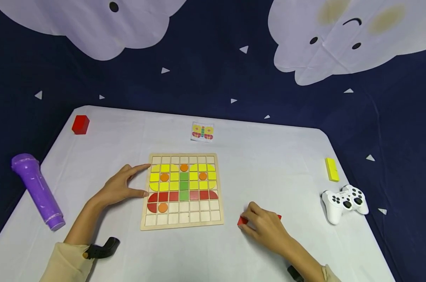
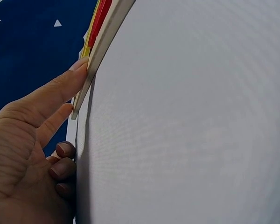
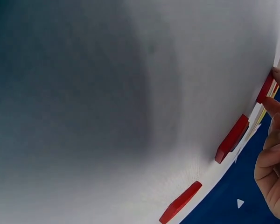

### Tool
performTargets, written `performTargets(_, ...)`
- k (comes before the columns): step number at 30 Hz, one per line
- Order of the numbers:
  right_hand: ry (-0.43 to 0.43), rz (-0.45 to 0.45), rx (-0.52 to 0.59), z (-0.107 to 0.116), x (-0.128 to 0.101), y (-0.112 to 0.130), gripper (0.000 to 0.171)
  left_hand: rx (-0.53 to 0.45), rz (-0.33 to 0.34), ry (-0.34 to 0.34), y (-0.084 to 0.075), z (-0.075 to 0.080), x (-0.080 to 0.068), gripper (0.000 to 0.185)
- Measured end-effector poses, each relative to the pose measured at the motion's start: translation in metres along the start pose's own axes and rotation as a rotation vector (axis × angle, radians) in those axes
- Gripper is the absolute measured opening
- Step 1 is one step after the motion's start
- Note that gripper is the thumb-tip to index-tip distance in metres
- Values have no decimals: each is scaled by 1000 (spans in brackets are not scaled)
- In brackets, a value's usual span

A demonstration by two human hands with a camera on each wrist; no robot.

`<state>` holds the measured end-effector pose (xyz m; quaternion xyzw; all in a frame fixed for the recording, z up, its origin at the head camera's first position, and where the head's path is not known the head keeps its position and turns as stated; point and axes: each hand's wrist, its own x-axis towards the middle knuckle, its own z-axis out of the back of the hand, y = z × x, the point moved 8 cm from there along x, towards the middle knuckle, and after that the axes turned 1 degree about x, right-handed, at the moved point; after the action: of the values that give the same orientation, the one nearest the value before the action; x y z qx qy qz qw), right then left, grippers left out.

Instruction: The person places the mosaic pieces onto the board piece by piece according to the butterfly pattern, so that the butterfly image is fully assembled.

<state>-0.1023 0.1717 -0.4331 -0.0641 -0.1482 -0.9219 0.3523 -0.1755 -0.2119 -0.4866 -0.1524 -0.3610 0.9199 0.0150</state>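
Observation:
A wooden grid board [image 1: 202, 216] lies on the white table, bearing yellow, green, red and orange tiles in a winged pattern. My left hand [image 1: 119, 186] is at its left side, thumb and index finger spread along the edge; in the left wrist view the other fingers curl under. To the right of the board, my right hand [image 1: 265, 229] pinches a red tile [image 3: 265, 87] between thumb and index finger, low over the table. Two more red tiles, one nearer [image 3: 232, 138] and one farther off [image 3: 179, 203], lie beside that hand, mostly hidden from the head view.
A small butterfly picture card [image 1: 202, 132] lies behind the board. On the left are a red block [image 1: 80, 124] and a purple microphone-shaped object [image 1: 38, 192]. A yellow block [image 1: 332, 169] and a white game controller [image 1: 345, 203] sit near the right edge.

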Motion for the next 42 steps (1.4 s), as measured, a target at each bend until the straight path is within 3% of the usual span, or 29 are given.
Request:
performTargets(19,-22,148,111,2,15,9,15,3,-14,-6,-1,1,0,93)
performTargets(29,37,263,130,-6,67,49,13,-7,-19,-11,1,0,0,93)
performTargets(42,158,394,-8,-40,128,110,16,-7,-35,-21,0,1,-1,92)
